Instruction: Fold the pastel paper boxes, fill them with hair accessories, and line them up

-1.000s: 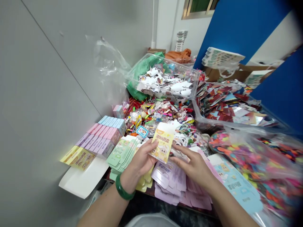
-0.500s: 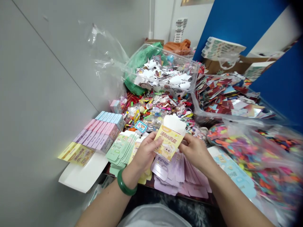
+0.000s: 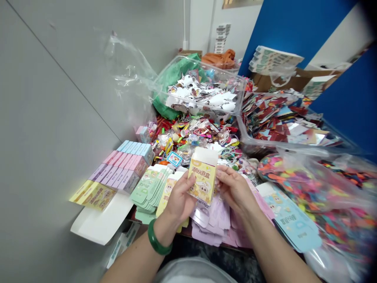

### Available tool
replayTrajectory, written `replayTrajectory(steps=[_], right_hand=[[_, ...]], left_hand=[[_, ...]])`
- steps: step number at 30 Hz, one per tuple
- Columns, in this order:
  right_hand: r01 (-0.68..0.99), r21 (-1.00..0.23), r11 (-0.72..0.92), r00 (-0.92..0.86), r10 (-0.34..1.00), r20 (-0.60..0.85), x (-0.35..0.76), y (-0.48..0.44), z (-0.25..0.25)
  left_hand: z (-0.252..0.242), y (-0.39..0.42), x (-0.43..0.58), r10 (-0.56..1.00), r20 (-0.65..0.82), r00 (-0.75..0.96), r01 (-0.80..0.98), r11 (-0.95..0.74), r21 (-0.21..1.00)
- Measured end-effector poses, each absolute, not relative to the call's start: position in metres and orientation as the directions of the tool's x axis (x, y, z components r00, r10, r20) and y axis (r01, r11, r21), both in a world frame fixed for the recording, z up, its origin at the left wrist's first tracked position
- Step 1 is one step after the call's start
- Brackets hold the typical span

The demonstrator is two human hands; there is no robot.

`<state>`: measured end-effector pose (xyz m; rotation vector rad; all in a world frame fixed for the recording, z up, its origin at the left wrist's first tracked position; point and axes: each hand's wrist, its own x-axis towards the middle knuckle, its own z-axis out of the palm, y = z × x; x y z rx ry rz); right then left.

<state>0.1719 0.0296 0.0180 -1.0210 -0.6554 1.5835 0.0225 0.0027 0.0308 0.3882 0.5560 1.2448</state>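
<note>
A yellow box with a printed cartoon figure is held upright in front of me, its white top flap raised. My left hand grips its left side, thumb on the printed front. At the box's right edge, the fingers of my right hand are pinched together; whatever is between them is too small to make out. Flat purple cartons lie below the box. Beside my left hand are flat green cartons and flat yellow cartons.
Rows of closed boxes stand at the left by the grey wall. Small toys are heaped behind the cartons. Two clear bins hold paper pieces. Flat blue cartons and bags of colourful items lie at right.
The yellow box has turned more upright and moved slightly left. My right hand has shifted left along with it, and its fingers now sit at the box's right edge.
</note>
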Motion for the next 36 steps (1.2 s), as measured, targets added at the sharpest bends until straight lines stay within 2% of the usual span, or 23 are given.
replayTrajectory(steps=[2,4,6,10,12,16,18,22,26,30,32,36], right_hand=[[-0.461,-0.874,-0.152,0.083,0.973,-0.214,0.167,0.031,0.014],[-0.332,-0.942,-0.043,0.196,0.974,-0.114,0.163,0.030,0.013],[-0.193,-0.981,-0.009,0.224,0.973,-0.053,0.161,0.027,0.014],[-0.107,-0.985,-0.136,0.111,0.983,-0.147,0.160,0.023,0.016],[-0.086,-0.981,-0.176,0.109,0.977,-0.185,0.162,0.024,0.016],[-0.146,-0.945,-0.291,0.019,0.955,-0.297,0.170,0.029,0.015],[-0.152,-0.938,-0.312,-0.043,0.950,-0.309,0.173,0.030,0.017],[0.004,-0.955,-0.297,-0.018,0.955,-0.297,0.174,0.028,0.017],[0.047,-0.976,-0.211,-0.028,0.977,-0.213,0.175,0.026,0.010],[0.144,-0.990,-0.004,0.052,0.999,0.004,0.188,0.029,0.009],[0.128,-0.992,0.021,0.075,0.997,0.031,0.195,0.031,0.012],[-0.094,-0.988,-0.124,0.014,0.992,-0.126,0.204,0.031,0.019]], left_hand=[[0.032,0.003,0.025,0.962,-0.198,0.187,-0.773,0.268,0.575],[0.034,0.003,0.027,0.965,-0.205,0.162,-0.751,0.255,0.609],[0.035,0.003,0.029,0.970,-0.200,0.141,-0.725,0.239,0.646],[0.031,0.000,0.037,0.975,-0.190,0.115,-0.690,0.216,0.691],[0.028,-0.001,0.040,0.974,-0.193,0.122,-0.677,0.224,0.701],[0.023,-0.004,0.041,0.975,-0.179,0.133,-0.672,0.221,0.706],[0.022,-0.004,0.041,0.977,-0.168,0.134,-0.668,0.214,0.713],[0.024,-0.004,0.039,0.977,-0.158,0.143,-0.656,0.213,0.724],[0.031,0.001,0.033,0.980,-0.150,0.131,-0.664,0.200,0.721],[0.037,0.009,0.018,0.990,-0.129,0.054,-0.671,0.132,0.730],[0.037,0.011,0.011,0.990,-0.135,0.028,-0.647,0.121,0.753],[0.031,0.009,0.001,0.985,-0.168,0.033,-0.563,0.157,0.811]])
